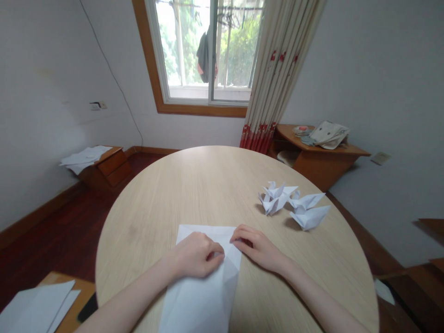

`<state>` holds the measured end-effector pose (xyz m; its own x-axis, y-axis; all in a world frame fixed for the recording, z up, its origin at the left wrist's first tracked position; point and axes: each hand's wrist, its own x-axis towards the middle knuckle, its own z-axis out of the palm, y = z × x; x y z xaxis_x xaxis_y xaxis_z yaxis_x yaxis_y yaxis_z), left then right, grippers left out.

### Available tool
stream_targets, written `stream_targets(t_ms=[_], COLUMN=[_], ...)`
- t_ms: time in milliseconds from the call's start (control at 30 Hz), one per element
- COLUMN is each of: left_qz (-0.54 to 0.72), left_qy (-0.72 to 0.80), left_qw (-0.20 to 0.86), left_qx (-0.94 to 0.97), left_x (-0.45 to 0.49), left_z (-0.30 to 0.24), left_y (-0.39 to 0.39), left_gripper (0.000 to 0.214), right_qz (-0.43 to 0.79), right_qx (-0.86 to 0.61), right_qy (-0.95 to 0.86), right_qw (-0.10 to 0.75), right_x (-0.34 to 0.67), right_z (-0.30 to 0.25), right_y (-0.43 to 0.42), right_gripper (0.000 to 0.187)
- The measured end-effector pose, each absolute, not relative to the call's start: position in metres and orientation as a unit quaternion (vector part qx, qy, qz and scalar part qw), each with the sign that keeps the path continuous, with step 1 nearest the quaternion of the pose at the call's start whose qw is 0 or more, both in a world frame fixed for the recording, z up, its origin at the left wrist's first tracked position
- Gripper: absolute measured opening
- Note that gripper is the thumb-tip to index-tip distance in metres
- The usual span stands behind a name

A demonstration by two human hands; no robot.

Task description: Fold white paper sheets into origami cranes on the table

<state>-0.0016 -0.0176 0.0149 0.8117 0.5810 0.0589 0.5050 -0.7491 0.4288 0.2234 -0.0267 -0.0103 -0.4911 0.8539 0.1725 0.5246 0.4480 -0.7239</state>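
Note:
A white sheet of paper [199, 298] with crease lines lies in front of me on the round table and runs out of the bottom of the head view. My left hand [199, 254] rests on the upper middle of the sheet, fingers curled, with thumb and index finger close together against the paper. At the sheet's upper right edge, my right hand [251, 243] has its thumb and fingers bent in a pinch on the paper. The undersides of both hands are hidden.
Several folded paper birds [293, 203] stand at the right of the round wooden table [156, 199]. Loose white sheets [38, 305] lie on a stool at lower left. A small cabinet [116, 166] and a corner desk [326, 159] stand near the walls, beyond the table.

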Motion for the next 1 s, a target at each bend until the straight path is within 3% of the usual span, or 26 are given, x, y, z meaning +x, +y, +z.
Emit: stream_targets(t_ms=[200,333,533,867,1000], left_qz=[0.056,0.039,0.041,0.073,0.091], left_qy=[0.344,0.358,0.353,0.355,0.355], left_qw=[0.206,0.191,0.198,0.16,0.15], left_qx=[0.914,0.913,0.914,0.918,0.918], left_x=[0.001,0.001,-0.002,-0.005,-0.005], left_z=[0.019,0.017,0.008,0.001,-0.003], left_y=[-0.018,-0.015,-0.009,-0.002,0.001], left_gripper=[0.01,0.02,0.024,0.02,0.018], right_qz=[0.314,0.291,0.234,0.294,0.319], right_qx=[-0.432,-0.445,-0.443,-0.42,-0.426], right_qy=[-0.799,-0.795,-0.821,-0.828,-0.82], right_qw=[0.276,0.291,0.274,0.228,0.209], right_x=[0.225,0.228,0.232,0.231,0.232], right_z=[-0.013,-0.014,-0.006,-0.005,-0.01], right_y=[-0.025,-0.026,-0.028,-0.03,-0.028], right_gripper=[0.02,0.021,0.006,0.02,0.017])
